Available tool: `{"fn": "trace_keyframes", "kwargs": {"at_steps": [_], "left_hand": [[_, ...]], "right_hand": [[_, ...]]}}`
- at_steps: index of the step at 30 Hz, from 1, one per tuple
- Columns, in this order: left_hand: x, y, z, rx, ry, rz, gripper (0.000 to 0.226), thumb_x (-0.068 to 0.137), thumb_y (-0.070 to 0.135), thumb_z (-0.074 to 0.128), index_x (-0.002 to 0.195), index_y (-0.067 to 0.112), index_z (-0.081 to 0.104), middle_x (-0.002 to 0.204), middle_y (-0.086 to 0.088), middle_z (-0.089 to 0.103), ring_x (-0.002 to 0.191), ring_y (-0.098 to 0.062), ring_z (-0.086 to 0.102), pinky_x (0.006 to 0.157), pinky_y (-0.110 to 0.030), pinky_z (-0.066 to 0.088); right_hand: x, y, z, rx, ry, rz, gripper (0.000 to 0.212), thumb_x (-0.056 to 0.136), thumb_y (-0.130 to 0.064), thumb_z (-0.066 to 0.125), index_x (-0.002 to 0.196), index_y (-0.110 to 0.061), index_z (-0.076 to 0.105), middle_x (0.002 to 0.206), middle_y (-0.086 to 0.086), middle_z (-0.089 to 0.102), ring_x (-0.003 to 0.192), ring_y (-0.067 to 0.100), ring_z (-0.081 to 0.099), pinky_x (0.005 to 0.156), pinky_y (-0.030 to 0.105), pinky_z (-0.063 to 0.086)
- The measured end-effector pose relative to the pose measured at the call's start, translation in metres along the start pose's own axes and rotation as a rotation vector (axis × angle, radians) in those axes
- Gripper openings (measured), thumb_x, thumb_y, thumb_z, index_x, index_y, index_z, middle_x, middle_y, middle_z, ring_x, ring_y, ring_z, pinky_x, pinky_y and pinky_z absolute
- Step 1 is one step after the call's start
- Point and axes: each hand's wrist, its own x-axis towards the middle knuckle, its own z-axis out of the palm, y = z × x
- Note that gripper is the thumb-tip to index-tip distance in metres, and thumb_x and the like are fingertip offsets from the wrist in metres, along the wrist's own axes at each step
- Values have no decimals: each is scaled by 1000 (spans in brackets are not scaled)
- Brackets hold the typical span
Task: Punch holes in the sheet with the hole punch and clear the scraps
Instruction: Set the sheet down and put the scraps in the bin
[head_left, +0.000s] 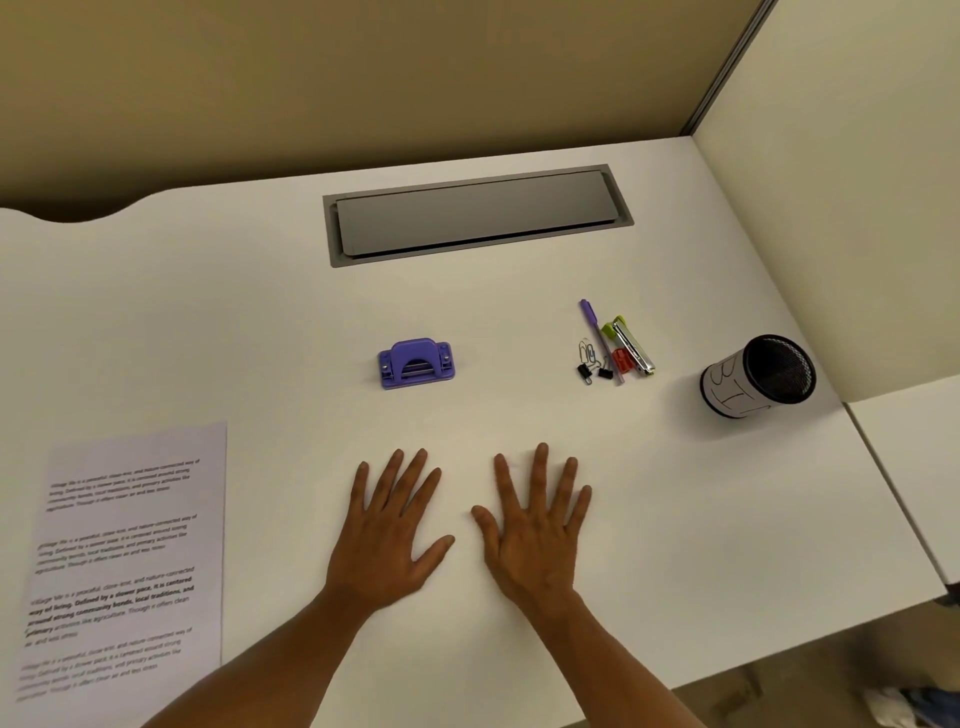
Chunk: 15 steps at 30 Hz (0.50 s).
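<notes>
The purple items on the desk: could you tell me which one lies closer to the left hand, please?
The purple hole punch, a squat block just beyond the left hand. The other, a slim purple pen, lies farther right among the clips.

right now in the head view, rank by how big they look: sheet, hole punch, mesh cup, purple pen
1. sheet
2. mesh cup
3. hole punch
4. purple pen, thinnest, though about as long as the punch is wide

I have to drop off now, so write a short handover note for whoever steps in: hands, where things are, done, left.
Left hand and right hand lie flat and spread on the desk, holding nothing.
Purple hole punch stands ahead of the left hand, untouched.
Printed sheet lies at the far left, not in the punch.
Done: nothing visible.
Left: bring the sheet to the punch, punch, clear scraps.
</notes>
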Motion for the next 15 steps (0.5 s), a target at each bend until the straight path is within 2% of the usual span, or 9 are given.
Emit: {"fn": "trace_keyframes", "kwargs": {"at_steps": [6, 7, 9, 11, 13, 15], "left_hand": [[0, -1, 2, -3, 18, 5, 82, 94, 72, 26, 160, 23, 25, 170, -5, 15, 158, -29, 14, 122, -63, 22], [0, -1, 2, -5, 22, 7, 82, 95, 72, 26, 160, 23, 25, 171, -5, 15, 158, -29, 14, 122, -63, 22], [-1, -1, 4, -9, 28, 10, 81, 95, 71, 27, 160, 23, 25, 171, -4, 13, 158, -28, 12, 122, -62, 20], [-1, -2, 5, -13, 37, 12, 81, 95, 71, 29, 160, 24, 23, 171, -3, 11, 159, -27, 10, 123, -62, 19], [-1, -3, 7, -16, 39, 15, 81, 95, 71, 30, 161, 24, 22, 172, -2, 9, 159, -26, 8, 123, -62, 18], [-1, -4, 8, -15, 39, 19, 81, 95, 71, 31, 161, 24, 21, 172, -2, 8, 159, -26, 7, 123, -62, 17]], "right_hand": [[-2, 19, -6, 155, 56, 83, 78, 98, -66, 20, 162, -23, 9, 170, 9, -5, 156, 35, -8, 125, 56, 6], [0, 23, -8, 186, 70, 118, 78, 98, -64, 24, 161, -19, 15, 170, 10, 0, 156, 35, -5, 125, 56, 8], [7, 34, -11, 242, 127, 131, 68, 97, -56, 39, 153, -18, 39, 166, 13, 22, 154, 40, 11, 122, 58, 15], [20, 45, -14, 328, 209, 83, 51, 92, -48, 61, 137, -22, 61, 150, 8, 49, 142, 38, 32, 116, 60, 28], [35, 53, -16, 389, 229, 11, 42, 86, -45, 74, 125, -29, 70, 126, -2, 62, 123, 31, 41, 105, 54, 39], [51, 57, -19, 408, 181, -81, 41, 82, -49, 76, 120, -34, 72, 110, -9, 63, 113, 25, 41, 101, 44, 37]]}}
